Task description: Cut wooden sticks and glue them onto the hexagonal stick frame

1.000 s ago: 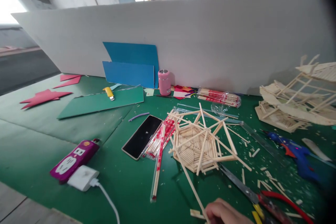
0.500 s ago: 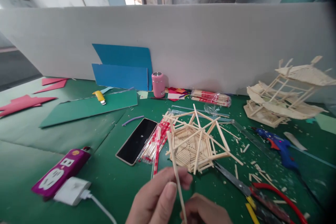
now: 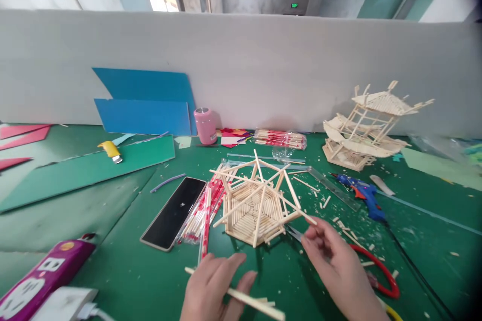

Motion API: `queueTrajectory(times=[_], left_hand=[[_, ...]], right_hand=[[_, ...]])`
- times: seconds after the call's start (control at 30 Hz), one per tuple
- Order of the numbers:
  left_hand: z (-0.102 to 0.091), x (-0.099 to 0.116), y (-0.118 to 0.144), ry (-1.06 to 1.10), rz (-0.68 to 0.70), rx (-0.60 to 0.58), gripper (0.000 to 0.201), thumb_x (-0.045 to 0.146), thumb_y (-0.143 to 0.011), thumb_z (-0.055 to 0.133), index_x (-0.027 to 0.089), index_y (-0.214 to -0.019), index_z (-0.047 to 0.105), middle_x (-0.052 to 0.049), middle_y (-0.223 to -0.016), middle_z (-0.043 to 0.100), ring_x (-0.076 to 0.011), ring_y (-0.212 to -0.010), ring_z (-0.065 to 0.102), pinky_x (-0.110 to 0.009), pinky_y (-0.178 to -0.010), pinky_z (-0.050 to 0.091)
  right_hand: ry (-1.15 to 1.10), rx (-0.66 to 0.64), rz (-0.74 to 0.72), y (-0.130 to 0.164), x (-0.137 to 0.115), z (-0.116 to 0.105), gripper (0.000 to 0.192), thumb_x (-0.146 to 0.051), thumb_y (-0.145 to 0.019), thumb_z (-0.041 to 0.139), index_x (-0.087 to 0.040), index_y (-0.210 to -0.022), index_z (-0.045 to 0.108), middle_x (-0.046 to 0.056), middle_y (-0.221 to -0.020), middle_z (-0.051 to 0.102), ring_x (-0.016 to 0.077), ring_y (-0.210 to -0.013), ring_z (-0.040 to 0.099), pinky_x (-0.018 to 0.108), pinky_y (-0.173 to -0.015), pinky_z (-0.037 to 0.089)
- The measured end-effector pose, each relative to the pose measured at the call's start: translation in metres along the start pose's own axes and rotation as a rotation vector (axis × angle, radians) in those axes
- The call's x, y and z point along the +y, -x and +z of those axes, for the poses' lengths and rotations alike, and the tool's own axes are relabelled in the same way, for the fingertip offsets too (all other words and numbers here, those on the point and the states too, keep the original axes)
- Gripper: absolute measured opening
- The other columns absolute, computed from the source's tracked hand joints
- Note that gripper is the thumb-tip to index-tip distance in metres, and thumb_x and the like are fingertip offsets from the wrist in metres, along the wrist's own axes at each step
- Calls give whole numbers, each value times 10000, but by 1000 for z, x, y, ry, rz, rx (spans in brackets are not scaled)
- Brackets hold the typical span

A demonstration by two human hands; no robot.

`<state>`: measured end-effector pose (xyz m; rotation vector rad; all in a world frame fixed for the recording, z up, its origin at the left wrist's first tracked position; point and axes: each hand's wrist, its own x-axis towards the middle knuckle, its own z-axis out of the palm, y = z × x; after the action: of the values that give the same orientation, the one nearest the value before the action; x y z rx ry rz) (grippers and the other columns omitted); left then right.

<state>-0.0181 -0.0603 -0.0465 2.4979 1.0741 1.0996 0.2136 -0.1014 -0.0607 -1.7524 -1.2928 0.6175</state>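
Green worktop, littered with offcuts, a grey partition standing along its far edge.

Hexagonal stick frame sits mid-worktop, flat base down, spokes raking up and outward. One spoke runs off its right side toward the near right, ending just by the right hand.

Finished stick pavilion stands well apart at the far right. Blue glue gun lies between it and the frame, to the frame's right. Black phone lies left of the frame, with a wrapped bundle of sticks between them, touching the frame's left edge.

Right hand is the nearer of the two to the frame: fingers curled and drawn together at the tip of that right-side spoke, apparently pinching it, though contact is too small to confirm. Red-handled cutters lie partly under this hand.

Left hand sits in front of the frame, clear of it. Fingers close on a loose stick, thumb on top. The stick's long axis runs nearly crosswise, from far left to near right, its right end pointing beneath the right hand.
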Motion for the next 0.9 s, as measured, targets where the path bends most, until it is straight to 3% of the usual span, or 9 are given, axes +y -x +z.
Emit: queueTrajectory(times=[0.13, 0.23, 0.4, 0.5, 0.67, 0.9], left_hand=[[23, -4, -12, -222, 137, 18, 221, 235, -874, 463, 112, -1051, 511, -11, -524, 619, -173, -437, 568, -281, -463, 414], [29, 1, -26, -291, 106, -52, 145, 189, -877, 411, 136, -892, 546, -17, -506, 608, -179, -425, 560, -287, -464, 391], [27, 2, -36, -307, 77, -89, 204, 119, -850, 385, 173, -732, 541, -22, -525, 621, -182, -456, 574, -283, -477, 381], [24, -6, -36, -317, 55, -92, 208, 122, -850, 393, 177, -705, 532, -16, -512, 608, -184, -458, 572, -279, -480, 384], [20, -18, -38, -321, 31, -109, 255, 126, -854, 377, 193, -645, 508, -7, -492, 582, -174, -456, 568, -263, -477, 389], [16, -20, -47, -304, 28, -145, 216, 123, -837, 384, 173, -698, 542, -12, -505, 606, -181, -448, 584, -266, -452, 413]], right_hand=[[59, -123, -88, -20, -1, 8, 381, -385, -858, 462, -154, -1160, 472, 27, -798, 555, 129, -629, 546, 239, -596, 489], [78, -186, -148, -29, -9, 11, 321, -352, -864, 455, -164, -1105, 554, 23, -768, 585, 142, -656, 568, 251, -619, 482], [107, -175, -200, -27, -10, 13, 293, -332, -892, 404, -174, -1000, 625, 71, -878, 648, 197, -845, 614, 301, -758, 474], [115, -169, -228, -24, -8, 17, 276, -325, -897, 395, -197, -920, 638, 51, -797, 644, 197, -824, 622, 287, -748, 475], [121, -181, -263, -26, -10, 25, 272, -313, -908, 386, -214, -962, 634, 40, -823, 643, 178, -820, 620, 269, -729, 469], [159, -186, -262, -33, -16, 23, 234, -286, -890, 423, -195, -964, 626, 41, -830, 649, 167, -798, 617, 265, -724, 473]])
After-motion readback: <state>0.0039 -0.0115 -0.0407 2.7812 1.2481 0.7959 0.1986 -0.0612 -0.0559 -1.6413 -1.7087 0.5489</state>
